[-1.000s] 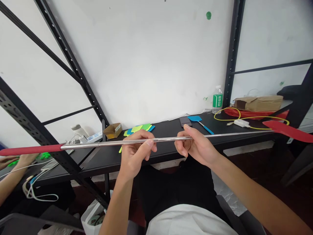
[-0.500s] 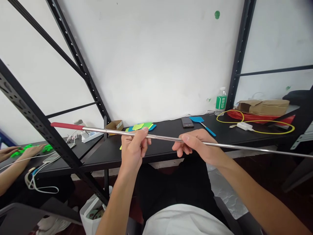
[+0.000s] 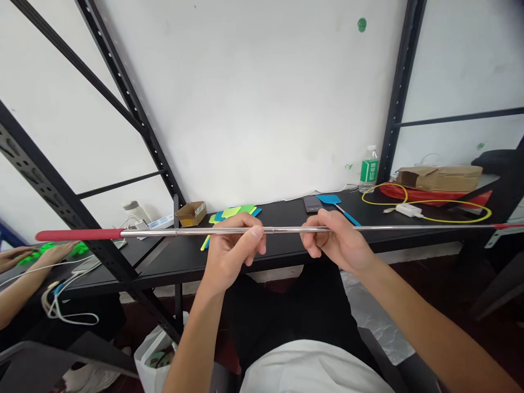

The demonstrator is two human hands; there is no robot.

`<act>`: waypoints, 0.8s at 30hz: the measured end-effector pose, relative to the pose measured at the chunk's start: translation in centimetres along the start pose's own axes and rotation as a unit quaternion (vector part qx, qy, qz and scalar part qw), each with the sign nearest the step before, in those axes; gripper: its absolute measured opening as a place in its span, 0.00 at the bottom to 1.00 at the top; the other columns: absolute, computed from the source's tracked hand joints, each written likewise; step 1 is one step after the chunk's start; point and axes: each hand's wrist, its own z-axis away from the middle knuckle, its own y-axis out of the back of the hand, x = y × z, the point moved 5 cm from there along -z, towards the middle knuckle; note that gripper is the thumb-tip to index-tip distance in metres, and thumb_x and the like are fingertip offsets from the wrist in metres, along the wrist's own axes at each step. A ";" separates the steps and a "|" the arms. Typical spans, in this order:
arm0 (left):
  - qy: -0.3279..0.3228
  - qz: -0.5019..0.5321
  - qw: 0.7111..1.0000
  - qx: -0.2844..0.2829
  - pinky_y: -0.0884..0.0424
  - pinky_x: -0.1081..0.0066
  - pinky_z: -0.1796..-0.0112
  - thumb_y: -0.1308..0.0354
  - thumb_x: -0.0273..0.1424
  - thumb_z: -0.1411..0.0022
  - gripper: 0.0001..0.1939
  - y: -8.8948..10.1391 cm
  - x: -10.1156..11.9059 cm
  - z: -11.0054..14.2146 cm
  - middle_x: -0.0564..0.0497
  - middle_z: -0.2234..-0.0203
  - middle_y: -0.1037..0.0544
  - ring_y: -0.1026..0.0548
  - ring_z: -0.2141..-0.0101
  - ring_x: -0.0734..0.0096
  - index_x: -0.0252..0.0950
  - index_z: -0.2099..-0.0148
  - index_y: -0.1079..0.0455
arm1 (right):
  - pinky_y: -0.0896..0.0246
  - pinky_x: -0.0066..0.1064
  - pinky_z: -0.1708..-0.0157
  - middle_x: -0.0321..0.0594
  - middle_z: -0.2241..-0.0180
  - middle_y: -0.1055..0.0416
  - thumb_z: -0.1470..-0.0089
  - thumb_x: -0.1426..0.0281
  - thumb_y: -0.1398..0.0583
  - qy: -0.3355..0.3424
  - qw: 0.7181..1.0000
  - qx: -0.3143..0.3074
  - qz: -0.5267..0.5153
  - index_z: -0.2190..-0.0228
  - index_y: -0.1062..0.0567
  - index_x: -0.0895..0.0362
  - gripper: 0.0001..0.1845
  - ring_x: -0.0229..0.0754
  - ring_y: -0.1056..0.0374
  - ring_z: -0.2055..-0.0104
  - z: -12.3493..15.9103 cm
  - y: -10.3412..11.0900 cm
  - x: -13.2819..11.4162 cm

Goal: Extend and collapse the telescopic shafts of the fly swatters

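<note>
A long silvery telescopic rod (image 3: 282,230) runs almost level across my front, above the table edge. Its red handle (image 3: 79,234) points left, and a red part (image 3: 510,225) at the other end is cut off by the right edge. My left hand (image 3: 235,248) is closed around the rod left of centre, thumb on top. My right hand (image 3: 338,240) pinches it right of centre between thumb and fingers. On the table behind lie a blue fly swatter (image 3: 329,200) with a blue handle, and a pile of yellow, green and blue flat pieces (image 3: 235,212).
Behind are a black phone (image 3: 312,204), a water bottle (image 3: 369,169), a yellow cable (image 3: 450,219), a torn cardboard box (image 3: 442,178) and a small open box (image 3: 192,213). A black shelf post (image 3: 69,202) stands left; beyond it another person's hands (image 3: 55,254) touch green material.
The rod has shifted left and turned nearly level; its red handle is lower and farther left. A red part has come into view at the right. My hands still hold the rod.
</note>
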 end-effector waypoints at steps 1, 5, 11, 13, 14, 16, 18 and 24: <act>-0.004 -0.006 1.000 -0.006 0.42 0.75 0.83 0.40 0.38 0.34 0.13 0.0 0.0 0.0 0.53 0.80 0.25 0.37 0.85 0.80 0.36 0.70 0.28 | 0.43 0.30 0.78 0.40 0.81 0.29 0.34 0.53 0.45 -0.008 1.000 0.002 0.000 0.77 0.19 0.59 0.29 0.36 0.38 0.81 0.0 -0.1 0.1; -0.002 -0.028 0.999 0.032 0.43 0.75 0.84 0.40 0.39 0.35 0.16 0.6 -0.4 0.1 0.53 0.84 0.27 0.37 0.85 0.78 0.36 0.73 0.29 | 0.43 0.29 0.78 0.40 0.83 0.30 0.34 0.54 0.44 -0.027 0.999 -0.023 0.017 0.77 0.20 0.60 0.29 0.36 0.38 0.81 0.0 -0.3 0.1; 0.036 -0.031 0.993 0.106 0.40 0.73 0.83 0.41 0.40 0.36 0.23 1.2 -0.8 -0.1 0.55 0.90 0.36 0.38 0.87 0.77 0.37 0.81 0.35 | 0.43 0.29 0.76 0.43 0.78 0.25 0.32 0.56 0.45 0.004 0.996 -0.036 0.086 0.71 0.16 0.61 0.27 0.38 0.34 0.76 0.2 -0.2 -0.5; 0.031 -0.012 0.991 0.132 0.34 0.71 0.78 0.41 0.37 0.36 0.25 1.4 -0.8 -0.2 0.57 0.92 0.41 0.38 0.87 0.77 0.38 0.84 0.39 | 0.43 0.29 0.76 0.43 0.76 0.24 0.32 0.57 0.45 0.016 0.992 -0.033 0.121 0.68 0.16 0.60 0.26 0.38 0.35 0.75 0.3 -0.3 -0.7; 0.029 0.000 0.989 0.145 0.31 0.70 0.76 0.41 0.36 0.36 0.26 1.5 -0.8 -0.3 0.58 0.92 0.43 0.39 0.87 0.78 0.38 0.85 0.41 | 0.42 0.29 0.76 0.44 0.75 0.23 0.31 0.57 0.45 0.022 0.989 -0.032 0.141 0.67 0.15 0.60 0.25 0.37 0.35 0.75 0.4 -0.3 -0.8; 0.032 0.026 0.986 0.164 0.29 0.69 0.73 0.41 0.35 0.36 0.26 1.8 -1.0 -0.3 0.60 0.92 0.46 0.43 0.89 0.81 0.38 0.85 0.42 | 0.41 0.29 0.74 0.44 0.72 0.21 0.31 0.58 0.46 0.039 0.982 -0.034 0.181 0.64 0.15 0.59 0.24 0.38 0.33 0.74 0.5 -0.5 -1.1; 0.040 0.042 0.983 0.173 0.28 0.68 0.73 0.40 0.34 0.36 0.26 2.0 -1.2 -0.4 0.61 0.92 0.46 0.46 0.90 0.82 0.38 0.85 0.43 | 0.39 0.29 0.72 0.44 0.70 0.20 0.31 0.59 0.46 0.063 0.972 -0.045 0.221 0.63 0.15 0.59 0.23 0.39 0.31 0.71 0.6 -0.7 -1.4; 0.039 0.038 0.976 0.210 0.29 0.70 0.76 0.42 0.33 0.36 0.29 2.7 -1.0 -0.4 0.61 0.94 0.50 0.49 0.91 0.82 0.39 0.86 0.50 | 0.34 0.32 0.65 0.45 0.64 0.19 0.32 0.65 0.43 0.152 0.937 -0.071 0.306 0.62 0.16 0.58 0.17 0.43 0.26 0.65 0.8 -1.3 -2.4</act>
